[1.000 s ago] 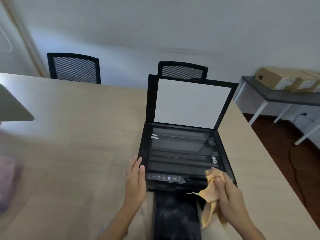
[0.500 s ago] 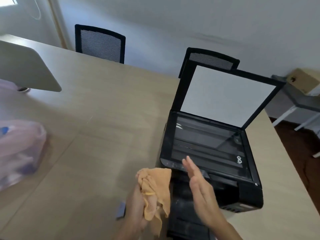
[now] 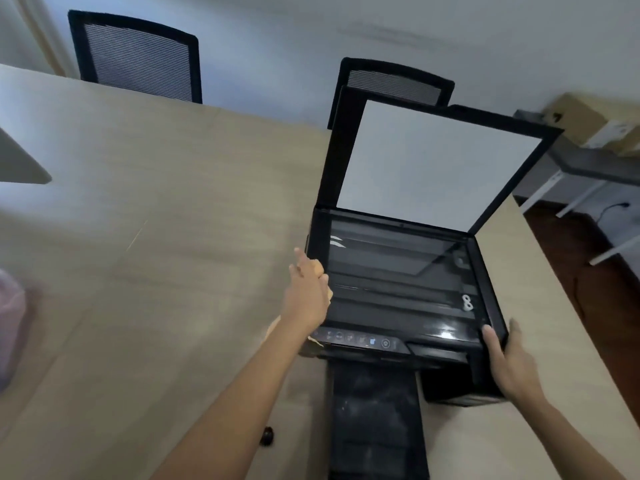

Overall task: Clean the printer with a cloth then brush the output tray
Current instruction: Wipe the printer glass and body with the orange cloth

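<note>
The black printer point(image 3: 398, 282) stands on the wooden table with its scanner lid point(image 3: 433, 161) raised and the glass bare. Its dusty black output tray point(image 3: 374, 420) sticks out toward me. My left hand point(image 3: 306, 292) grips the orange cloth point(image 3: 317, 267) and holds it against the printer's left edge; only small bits of the cloth show past my fingers and wrist. My right hand point(image 3: 509, 362) rests on the printer's front right corner, with the thumb on top and straight fingers along the side.
Two black mesh chairs point(image 3: 138, 57) stand behind the table point(image 3: 156, 254). A grey slab point(image 3: 20, 164) and a pink bag point(image 3: 10, 323) lie at the far left. A small dark object point(image 3: 267, 436) sits by my left forearm. To the right, a side table point(image 3: 588, 164) carries cardboard boxes point(image 3: 595, 123).
The cloth passed from my right hand to my left. The left hand carried it up to the printer's left edge, and the right hand moved to the front right corner.
</note>
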Demonstrator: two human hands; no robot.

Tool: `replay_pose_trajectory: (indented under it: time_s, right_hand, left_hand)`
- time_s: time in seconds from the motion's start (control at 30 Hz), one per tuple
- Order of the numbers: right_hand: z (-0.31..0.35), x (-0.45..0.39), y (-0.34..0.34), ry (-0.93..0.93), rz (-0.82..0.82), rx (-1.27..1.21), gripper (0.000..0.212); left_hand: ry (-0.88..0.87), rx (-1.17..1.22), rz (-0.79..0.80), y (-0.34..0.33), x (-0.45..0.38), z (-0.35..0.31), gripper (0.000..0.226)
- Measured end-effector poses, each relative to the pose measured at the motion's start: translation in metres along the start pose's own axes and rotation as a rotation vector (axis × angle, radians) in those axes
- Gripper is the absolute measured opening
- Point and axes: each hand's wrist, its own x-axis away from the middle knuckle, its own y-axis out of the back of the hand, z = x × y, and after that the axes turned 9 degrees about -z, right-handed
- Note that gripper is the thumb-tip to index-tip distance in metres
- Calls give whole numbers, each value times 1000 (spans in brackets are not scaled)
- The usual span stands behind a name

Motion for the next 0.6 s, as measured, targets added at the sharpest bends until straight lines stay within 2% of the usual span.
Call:
replay_pose_trajectory:
  time_s: [0.07, 0.17, 0.27, 0.33, 0.4, 0.47, 0.57, 0.6]
  right_hand:
    - [1, 2, -2, 1, -51, -40, 83]
    - [-2, 4, -5, 32, -103, -59, 72]
    - [-2, 4, -6, 56, -122, -72, 67]
    - [-3, 3, -7, 70, -135, -66, 69]
    - [-5, 2, -9, 78, -154, -59, 70]
    - [-5, 1, -11, 72, -156, -41, 69]
    - [-8, -1, -14, 67, -160, -23, 70]
    - [-10, -2, -15, 64, -159, -10, 70]
  left_hand:
    - [43, 109, -8, 4, -31, -15, 63]
    - [16, 149, -53, 10, -76, -32, 38]
    - [4, 283, 30, 9, -94, -23, 19]
    - [69, 480, 141, 7, -81, -8, 27]
    - [113, 570, 211, 15, -43, 3, 40]
    - [131, 713, 234, 7, -9, 22, 18]
    - [204, 963, 218, -3, 11, 38, 16]
    - [260, 1056, 213, -10, 2, 45, 29]
